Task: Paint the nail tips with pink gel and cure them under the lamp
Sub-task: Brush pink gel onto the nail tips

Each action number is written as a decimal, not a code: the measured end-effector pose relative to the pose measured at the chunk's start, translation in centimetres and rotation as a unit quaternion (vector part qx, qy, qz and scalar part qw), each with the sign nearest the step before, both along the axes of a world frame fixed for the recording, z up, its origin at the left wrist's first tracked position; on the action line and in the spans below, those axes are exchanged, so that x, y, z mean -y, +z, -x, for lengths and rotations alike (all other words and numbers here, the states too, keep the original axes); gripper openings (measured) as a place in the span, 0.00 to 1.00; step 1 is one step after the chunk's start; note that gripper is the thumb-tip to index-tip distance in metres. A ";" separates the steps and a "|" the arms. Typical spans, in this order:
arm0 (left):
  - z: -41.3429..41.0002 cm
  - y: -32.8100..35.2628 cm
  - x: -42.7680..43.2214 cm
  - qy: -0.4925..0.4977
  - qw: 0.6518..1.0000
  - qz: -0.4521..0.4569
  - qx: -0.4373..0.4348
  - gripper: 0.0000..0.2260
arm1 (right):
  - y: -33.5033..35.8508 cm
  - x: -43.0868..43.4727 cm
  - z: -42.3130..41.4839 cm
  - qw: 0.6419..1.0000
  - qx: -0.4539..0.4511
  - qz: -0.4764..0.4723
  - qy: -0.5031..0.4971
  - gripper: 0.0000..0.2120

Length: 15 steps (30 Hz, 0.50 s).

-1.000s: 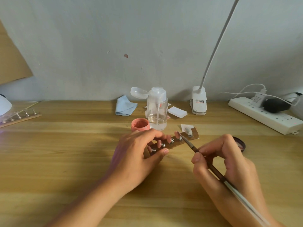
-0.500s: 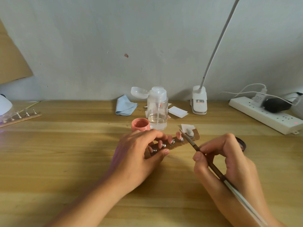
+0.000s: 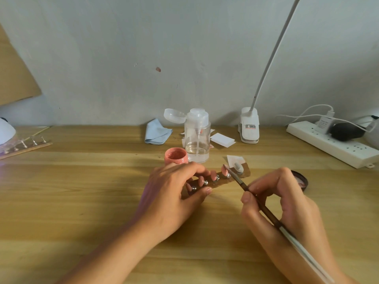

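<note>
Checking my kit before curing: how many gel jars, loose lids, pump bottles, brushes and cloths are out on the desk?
Pink gel jar: 1
Dark lid: 1
Pump bottle: 1
Brush: 1
Blue cloth: 1
Total: 5

Hands: two, left hand (image 3: pixel 170 193) and right hand (image 3: pixel 287 201)
Pink nail tips (image 3: pixel 213 174): four, centre
Unpainted nail tip (image 3: pixel 238 166): one
Brush (image 3: pixel 266 212): one
Pink jar (image 3: pixel 176 156): one
Holder strips: two, centre strip (image 3: pixel 247 172), left-edge strip (image 3: pixel 26 149)

In front of the pump bottle (image 3: pixel 197 138), the left hand (image 3: pixel 170 191) hid one end of the nail-tip strip (image 3: pixel 222 181). Far left of the bottle, a white domed device (image 3: pixel 6 131) was cut off.
</note>
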<state>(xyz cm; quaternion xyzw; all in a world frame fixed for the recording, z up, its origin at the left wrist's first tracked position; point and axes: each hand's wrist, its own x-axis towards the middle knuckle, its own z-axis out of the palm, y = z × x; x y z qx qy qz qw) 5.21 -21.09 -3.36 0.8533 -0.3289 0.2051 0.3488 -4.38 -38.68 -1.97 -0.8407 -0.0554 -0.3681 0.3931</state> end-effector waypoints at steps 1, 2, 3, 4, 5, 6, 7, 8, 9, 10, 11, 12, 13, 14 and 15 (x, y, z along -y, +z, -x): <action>0.0 0.0 0.0 0.002 1.000 0.000 0.000 0.10 | 0.0 0.0 0.0 1.000 0.004 -0.002 -0.001 0.08; 0.1 0.1 0.0 0.002 1.000 0.000 0.000 0.10 | 0.1 0.0 0.0 1.000 0.007 -0.006 0.000 0.07; 0.1 0.1 0.0 0.001 1.000 0.002 -0.002 0.10 | 0.1 0.0 0.0 1.000 0.009 -0.007 0.000 0.06; 0.1 0.1 0.0 0.001 1.000 0.004 -0.003 0.10 | 0.1 0.0 0.0 1.000 0.009 -0.006 0.001 0.06; 0.2 0.1 0.1 0.000 1.000 0.005 -0.006 0.09 | 0.1 0.0 0.0 1.000 0.008 -0.001 0.001 0.07; 0.2 0.1 0.1 -0.001 1.000 0.007 -0.008 0.09 | 0.0 0.0 0.0 1.000 0.007 0.005 0.001 0.09; 0.3 0.2 0.1 -0.001 1.000 0.008 -0.010 0.09 | 0.0 -0.1 0.0 1.000 0.006 0.011 -0.001 0.11; 0.3 0.2 0.1 -0.001 1.000 0.009 -0.011 0.09 | 0.0 -0.1 0.0 1.000 0.005 0.014 -0.003 0.12; 0.3 0.2 0.1 0.000 1.000 0.010 -0.012 0.09 | 0.0 -0.1 0.0 1.000 0.006 0.012 -0.004 0.12; 0.3 0.2 0.1 -0.001 1.000 0.011 -0.012 0.09 | -0.1 0.0 0.0 1.000 0.007 0.009 -0.005 0.11; 0.4 0.3 0.2 -0.002 1.000 0.011 -0.011 0.09 | -0.1 0.1 0.0 1.000 0.008 0.010 -0.005 0.10; 0.4 0.3 0.2 -0.002 1.000 0.009 -0.012 0.09 | -0.1 0.1 0.0 1.000 0.006 0.015 -0.005 0.09; 0.4 0.3 0.2 -0.002 1.000 0.008 -0.012 0.09 | -0.1 0.1 0.0 1.000 0.004 0.021 -0.004 0.09; 0.4 0.3 0.2 -0.002 1.000 0.008 -0.013 0.09 | 0.0 0.1 0.0 1.000 0.005 0.023 -0.003 0.09; 0.4 0.3 0.2 -0.003 1.000 0.009 -0.013 0.10 | 0.0 0.1 0.1 1.000 0.008 0.017 -0.003 0.08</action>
